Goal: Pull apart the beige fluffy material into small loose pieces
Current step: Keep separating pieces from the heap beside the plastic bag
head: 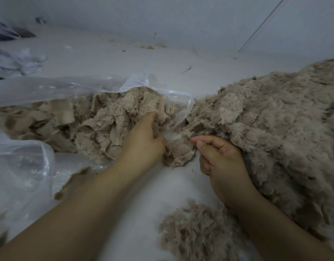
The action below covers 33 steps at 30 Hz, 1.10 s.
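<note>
Risk: my left hand [143, 140] grips bagged beige fluff [109, 119], right hand [222, 157] pinches strands; clear bag [153, 81] may drag along

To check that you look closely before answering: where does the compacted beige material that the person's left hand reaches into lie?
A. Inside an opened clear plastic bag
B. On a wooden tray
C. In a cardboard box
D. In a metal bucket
A: the left hand digs into the compacted beige material, which sits within the open mouth of a clear plastic bag whose film folds over and around it.
</note>
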Available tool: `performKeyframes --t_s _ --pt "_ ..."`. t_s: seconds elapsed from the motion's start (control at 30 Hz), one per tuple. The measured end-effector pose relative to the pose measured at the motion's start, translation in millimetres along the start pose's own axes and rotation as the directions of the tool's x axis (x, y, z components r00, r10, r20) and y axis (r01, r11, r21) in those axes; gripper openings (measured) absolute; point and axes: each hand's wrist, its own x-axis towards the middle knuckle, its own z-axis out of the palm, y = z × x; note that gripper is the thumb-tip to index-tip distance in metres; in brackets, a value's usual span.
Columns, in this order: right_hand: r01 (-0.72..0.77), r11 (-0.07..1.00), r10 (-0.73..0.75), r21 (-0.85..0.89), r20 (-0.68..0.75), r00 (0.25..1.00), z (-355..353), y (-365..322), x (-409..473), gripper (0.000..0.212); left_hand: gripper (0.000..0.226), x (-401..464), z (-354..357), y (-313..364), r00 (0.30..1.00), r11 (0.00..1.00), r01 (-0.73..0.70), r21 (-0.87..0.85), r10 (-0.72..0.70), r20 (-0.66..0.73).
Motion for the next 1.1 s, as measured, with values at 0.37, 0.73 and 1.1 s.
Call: performKeyframes --t_s 0.37,0.73,1.1 --pt "-0.014 1.000 0.014 0.004 -0.006 1.000 1 -1 -1 0.032 0.015 -5 -1 4 0.986 0.963 -0.167 0.210 0.167 0.019" --pt "0.001 1.000 -0.001 0.013 0.015 1.000 -4 6 3 0.019 0.019 -20 9 15 0.917 0.930 -0.326 0.172 0.267 0.298" --pt "0.035 0.993 -0.020 -0.115 0.134 0.991 1 -3 0 0.008 0.036 -25 12 25 0.952 0.666 0.259 -0.699 -0.055 0.300"
